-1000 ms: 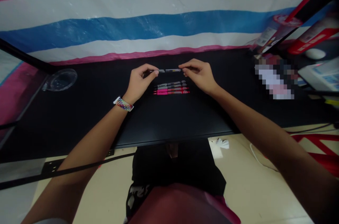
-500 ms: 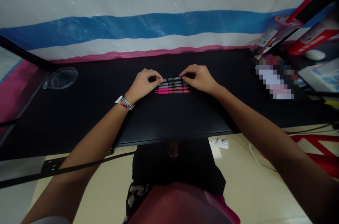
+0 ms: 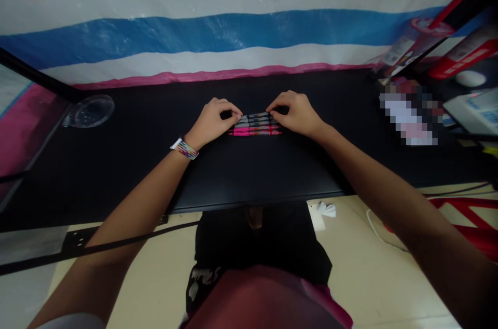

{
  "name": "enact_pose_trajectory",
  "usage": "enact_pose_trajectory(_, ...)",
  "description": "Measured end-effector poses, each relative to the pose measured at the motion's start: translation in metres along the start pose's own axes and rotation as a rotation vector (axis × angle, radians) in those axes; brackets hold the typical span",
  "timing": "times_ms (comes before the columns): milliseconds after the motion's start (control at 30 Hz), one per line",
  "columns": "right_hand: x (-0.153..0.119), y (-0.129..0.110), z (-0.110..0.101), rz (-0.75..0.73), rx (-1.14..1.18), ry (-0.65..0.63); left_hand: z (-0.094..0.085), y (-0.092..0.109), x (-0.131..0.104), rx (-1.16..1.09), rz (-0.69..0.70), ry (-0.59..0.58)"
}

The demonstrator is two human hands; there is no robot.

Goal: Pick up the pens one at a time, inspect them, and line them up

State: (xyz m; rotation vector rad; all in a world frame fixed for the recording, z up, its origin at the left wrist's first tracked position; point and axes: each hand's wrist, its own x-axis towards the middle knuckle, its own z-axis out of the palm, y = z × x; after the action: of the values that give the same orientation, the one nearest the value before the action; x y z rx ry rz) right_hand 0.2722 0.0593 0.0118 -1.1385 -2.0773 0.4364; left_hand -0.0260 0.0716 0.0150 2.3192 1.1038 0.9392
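Note:
Several pens lie side by side in a row on the black table; the near two are pink, the far ones grey. My left hand pinches the left end of the farthest grey pen, which rests on the table against the row. The same pen's right end sits between the fingertips of my right hand. A multicoloured band is on my left wrist.
A clear round dish sits at the table's far left. Boxes, a white mouse and packaged goods crowd the right side. A striped pink, white and blue sheet hangs behind. White paper scraps lie on the floor.
Both hands lowered the grey pen from above the table down beside the row of pens; it now rests against the others.

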Motion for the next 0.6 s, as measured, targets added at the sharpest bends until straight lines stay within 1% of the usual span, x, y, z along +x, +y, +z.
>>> enact_pose_trajectory(267, -0.0014, -0.0054, -0.0002, -0.018, -0.083, 0.013, -0.0043, 0.0097, -0.001, 0.062, -0.048, -0.047)
enact_pose_trajectory(500, -0.0026, -0.0082, 0.0, 0.004, -0.114, -0.005, -0.0036, 0.0085, -0.0005, 0.064, -0.041, -0.051)
enact_pose_trajectory(600, -0.0037, -0.0087, 0.001, -0.01, -0.12, 0.018, -0.003, 0.007, -0.0004, 0.067, -0.033, -0.049)
